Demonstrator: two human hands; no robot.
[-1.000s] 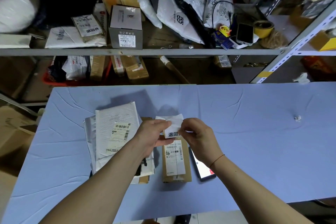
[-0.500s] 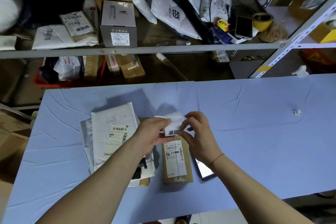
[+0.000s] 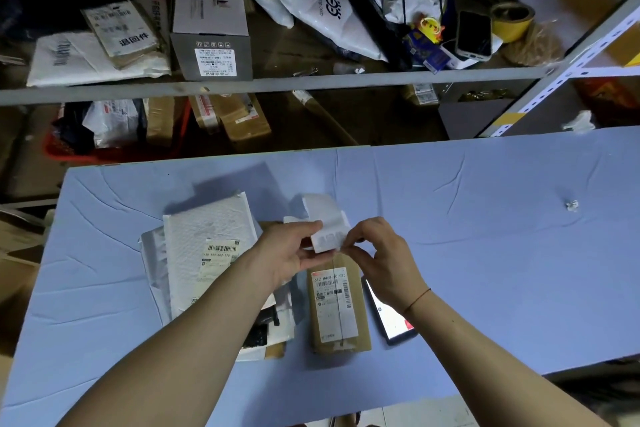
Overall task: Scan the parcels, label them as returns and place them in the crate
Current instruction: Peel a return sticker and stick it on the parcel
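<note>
Both hands, left hand [image 3: 291, 253], right hand [image 3: 377, 256], pinching label strip [image 3: 327, 229], brown parcel [image 3: 337, 308] reading 642 H468

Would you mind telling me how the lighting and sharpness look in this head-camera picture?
Head view: the shelves are dim, the blue table brighter; wide-angle bending curves the edges; the label strip between the left hand and right hand is washed out, its print unreadable.

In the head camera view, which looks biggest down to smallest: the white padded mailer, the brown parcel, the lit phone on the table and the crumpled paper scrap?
1. White padded mailer
2. Brown parcel
3. Lit phone, partly hidden by the right wrist
4. Crumpled paper scrap, smallest though farther away
</note>
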